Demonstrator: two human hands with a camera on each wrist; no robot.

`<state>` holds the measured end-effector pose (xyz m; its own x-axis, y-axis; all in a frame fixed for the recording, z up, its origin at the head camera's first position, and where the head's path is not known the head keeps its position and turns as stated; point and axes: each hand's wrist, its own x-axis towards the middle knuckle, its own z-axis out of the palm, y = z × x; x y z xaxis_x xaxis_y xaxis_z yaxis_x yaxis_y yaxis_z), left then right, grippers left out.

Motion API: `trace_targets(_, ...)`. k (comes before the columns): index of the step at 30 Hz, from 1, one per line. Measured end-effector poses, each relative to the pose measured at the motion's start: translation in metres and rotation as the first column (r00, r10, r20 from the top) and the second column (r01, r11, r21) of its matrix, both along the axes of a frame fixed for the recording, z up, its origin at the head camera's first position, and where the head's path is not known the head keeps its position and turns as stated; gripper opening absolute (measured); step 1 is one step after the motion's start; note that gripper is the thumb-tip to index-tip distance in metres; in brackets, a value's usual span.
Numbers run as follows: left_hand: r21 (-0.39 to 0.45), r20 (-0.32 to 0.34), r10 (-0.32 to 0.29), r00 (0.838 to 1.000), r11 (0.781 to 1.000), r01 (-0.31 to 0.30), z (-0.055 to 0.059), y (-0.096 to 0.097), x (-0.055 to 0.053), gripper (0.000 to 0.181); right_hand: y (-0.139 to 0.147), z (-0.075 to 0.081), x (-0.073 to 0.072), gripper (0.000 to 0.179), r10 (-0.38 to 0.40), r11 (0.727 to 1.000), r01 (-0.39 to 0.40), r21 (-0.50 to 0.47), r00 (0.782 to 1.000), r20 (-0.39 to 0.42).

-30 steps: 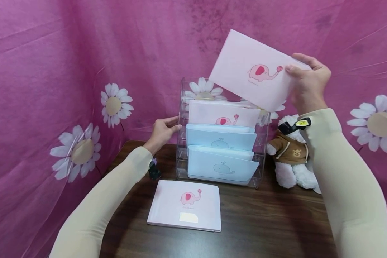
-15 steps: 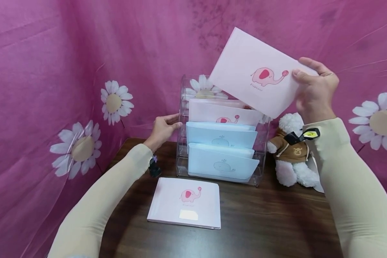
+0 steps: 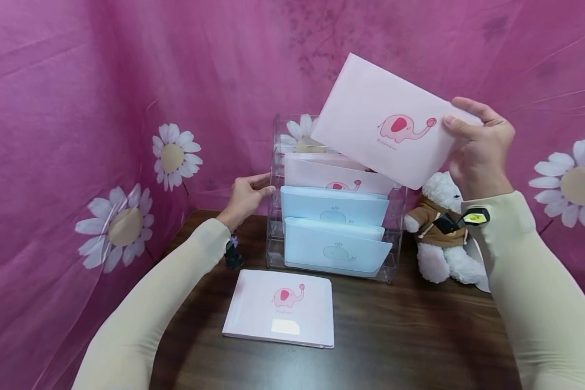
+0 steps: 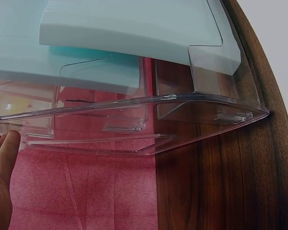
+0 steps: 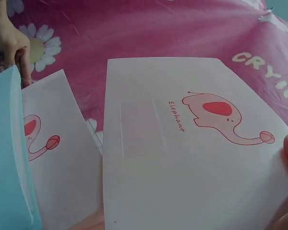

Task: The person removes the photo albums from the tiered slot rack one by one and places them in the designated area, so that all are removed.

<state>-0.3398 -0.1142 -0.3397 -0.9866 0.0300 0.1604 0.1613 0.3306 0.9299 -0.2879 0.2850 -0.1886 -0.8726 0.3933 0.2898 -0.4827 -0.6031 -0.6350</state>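
Note:
My right hand [image 3: 482, 146] pinches the right end of a pink folder [image 3: 390, 122] with an elephant print, thumb on its front. The folder is tilted, its lower edge overlapping the upper part of a clear plastic rack [image 3: 275, 216]. In the right wrist view the folder's front [image 5: 149, 191] shows the word "Elephant" and a clear label pocket. On the rack's left side, my left hand [image 3: 246, 197] grips the edge between thumb and fingers; its fingers [image 4: 7, 153] show beside the plastic in the left wrist view. Another pink folder [image 3: 338, 170] stands in the rack behind blue whale-print folders [image 3: 333, 252].
One more pink elephant folder [image 3: 278, 303] lies flat on the dark wooden table [image 3: 395, 336] before the rack. A white plush bear [image 3: 441, 233] in a brown hoodie sits to the right of the rack. Pink cloth [image 3: 224, 81] with daisies hangs behind and at the sides.
My right hand and its pink folder first shifted a little right, then came down lower over the rack. The left hand keeps its place on the rack's side.

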Motion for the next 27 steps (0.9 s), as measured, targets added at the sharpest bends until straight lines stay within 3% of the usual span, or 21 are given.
trace_targets(14, 0.028, -0.016, -0.016, 1.000, 0.999, 0.017, -0.001, -0.002, -0.003, 0.047, -0.004, -0.005, 0.020, 0.039, 0.050, 0.998, -0.050, 0.024, 0.998, -0.039)
trace_targets(27, 0.028, -0.029, -0.015, 0.999, 0.999, 0.016, -0.001, -0.002, -0.003, 0.048, -0.009, -0.020, 0.042, 0.036, 0.107, 0.992, -0.104, 0.076, 0.993, -0.042)
